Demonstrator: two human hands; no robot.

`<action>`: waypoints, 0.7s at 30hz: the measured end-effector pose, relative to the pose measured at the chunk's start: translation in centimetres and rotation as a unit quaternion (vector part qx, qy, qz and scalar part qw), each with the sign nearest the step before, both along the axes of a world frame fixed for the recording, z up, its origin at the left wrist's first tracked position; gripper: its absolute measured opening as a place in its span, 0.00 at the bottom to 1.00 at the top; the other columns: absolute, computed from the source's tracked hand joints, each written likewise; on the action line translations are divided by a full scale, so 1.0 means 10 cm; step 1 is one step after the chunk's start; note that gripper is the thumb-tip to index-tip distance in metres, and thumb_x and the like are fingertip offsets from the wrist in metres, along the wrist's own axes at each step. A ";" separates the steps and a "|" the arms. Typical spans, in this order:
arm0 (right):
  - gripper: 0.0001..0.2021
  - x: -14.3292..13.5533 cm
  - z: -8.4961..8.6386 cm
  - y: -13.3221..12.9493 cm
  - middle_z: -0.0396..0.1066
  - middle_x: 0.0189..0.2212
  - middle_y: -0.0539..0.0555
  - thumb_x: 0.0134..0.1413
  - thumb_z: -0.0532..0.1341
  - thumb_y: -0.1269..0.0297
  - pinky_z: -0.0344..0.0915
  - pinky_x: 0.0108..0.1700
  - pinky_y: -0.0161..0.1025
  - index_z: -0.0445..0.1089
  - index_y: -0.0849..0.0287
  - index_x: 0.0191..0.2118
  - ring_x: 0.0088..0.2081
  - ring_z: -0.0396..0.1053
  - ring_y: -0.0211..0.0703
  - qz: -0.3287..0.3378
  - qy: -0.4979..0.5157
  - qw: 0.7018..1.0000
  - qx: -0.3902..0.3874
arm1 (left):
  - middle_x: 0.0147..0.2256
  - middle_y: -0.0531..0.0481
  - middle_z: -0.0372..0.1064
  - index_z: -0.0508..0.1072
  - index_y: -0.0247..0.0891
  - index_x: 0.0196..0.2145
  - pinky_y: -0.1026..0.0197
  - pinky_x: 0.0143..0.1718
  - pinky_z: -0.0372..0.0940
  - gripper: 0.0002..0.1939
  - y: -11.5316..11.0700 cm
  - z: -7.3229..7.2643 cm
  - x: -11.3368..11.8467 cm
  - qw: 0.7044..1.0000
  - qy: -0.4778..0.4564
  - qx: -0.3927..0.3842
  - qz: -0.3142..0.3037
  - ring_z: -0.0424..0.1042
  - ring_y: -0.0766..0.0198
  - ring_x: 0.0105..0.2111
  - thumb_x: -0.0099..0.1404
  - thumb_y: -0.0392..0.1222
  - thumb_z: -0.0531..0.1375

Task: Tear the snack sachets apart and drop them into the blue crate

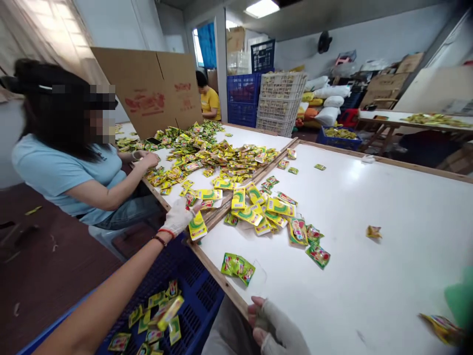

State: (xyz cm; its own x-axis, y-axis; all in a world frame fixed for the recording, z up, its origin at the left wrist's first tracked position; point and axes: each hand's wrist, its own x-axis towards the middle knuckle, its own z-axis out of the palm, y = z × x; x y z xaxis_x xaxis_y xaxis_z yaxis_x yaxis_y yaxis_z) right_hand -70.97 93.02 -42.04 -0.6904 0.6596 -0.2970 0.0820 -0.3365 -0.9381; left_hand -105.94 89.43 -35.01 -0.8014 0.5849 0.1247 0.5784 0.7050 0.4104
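My left hand (179, 217), in a whitish fingerless glove with a red cord at the wrist, reaches to the table's wooden edge. Its fingers close on a yellow candy packet (197, 226) at the corner. Beside it, more yellow packets (254, 209) lie heaped across the wooden divider strip. My right hand (277, 325), in a similar glove, is low at the near edge. Its fingers are loosely curled and apart from the thumb, with nothing visible between them. Just beyond lies a joined strip of green candy sachets (238, 267).
Below the table, a blue basket (192, 286) holds several packets; one yellow packet (170, 313) there is blurred. A co-worker in light blue (70, 167) sits at left by a large packet pile (221, 158). A cardboard box (155, 93) stands behind. Stacked crates (279, 101) are farther back.
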 end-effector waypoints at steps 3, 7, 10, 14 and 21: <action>0.24 -0.12 -0.15 0.10 0.74 0.36 0.59 0.40 0.64 0.50 0.70 0.42 0.43 0.70 0.57 0.44 0.37 0.74 0.50 -0.017 -0.034 0.997 0.070 | 0.47 0.40 0.62 0.60 0.35 0.53 0.53 0.50 0.58 0.40 -0.14 -0.15 -0.01 0.988 -0.003 -0.076 -0.135 0.63 0.49 0.47 0.44 0.53 0.65; 0.21 -0.22 -0.19 0.25 0.74 0.39 0.60 0.47 0.60 0.55 0.71 0.41 0.41 0.68 0.58 0.47 0.39 0.73 0.49 -0.040 -0.042 0.981 0.184 | 0.49 0.40 0.60 0.62 0.36 0.51 0.51 0.51 0.55 0.35 -0.16 -0.25 0.37 0.979 0.000 -0.026 -0.204 0.61 0.49 0.48 0.45 0.46 0.64; 0.23 -0.25 -0.15 0.35 0.65 0.52 0.57 0.47 0.59 0.65 0.68 0.47 0.41 0.65 0.56 0.52 0.50 0.67 0.50 -0.051 -0.020 0.932 0.359 | 0.49 0.43 0.61 0.53 0.37 0.57 0.56 0.49 0.58 0.39 -0.10 -0.22 0.82 0.941 -0.176 0.078 -0.277 0.63 0.55 0.47 0.50 0.47 0.62; 0.22 -0.05 -0.12 0.57 0.62 0.55 0.53 0.43 0.60 0.68 0.66 0.51 0.42 0.69 0.53 0.48 0.54 0.62 0.53 -0.009 0.013 0.888 0.460 | 0.40 0.49 0.68 0.59 0.38 0.53 0.60 0.41 0.62 0.36 0.11 -0.24 1.47 0.830 -0.403 0.052 -0.382 0.67 0.57 0.40 0.48 0.51 0.64; 0.16 0.59 -0.12 0.56 0.76 0.36 0.56 0.46 0.59 0.61 0.73 0.36 0.41 0.70 0.59 0.42 0.36 0.74 0.51 -0.108 -0.197 0.948 0.223 | 0.39 0.47 0.65 0.54 0.37 0.51 0.64 0.34 0.62 0.33 0.38 -0.53 2.36 0.827 -0.451 0.137 -0.307 0.66 0.63 0.35 0.52 0.46 0.62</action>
State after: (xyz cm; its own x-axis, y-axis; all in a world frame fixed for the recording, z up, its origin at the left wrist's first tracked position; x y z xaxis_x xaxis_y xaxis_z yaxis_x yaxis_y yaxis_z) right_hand -65.08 98.61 -43.26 -0.4177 0.8941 -0.1617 0.4307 0.0382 -0.9017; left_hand -82.37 93.21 -40.34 -0.2042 0.9645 -0.1672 0.1654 0.2024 0.9652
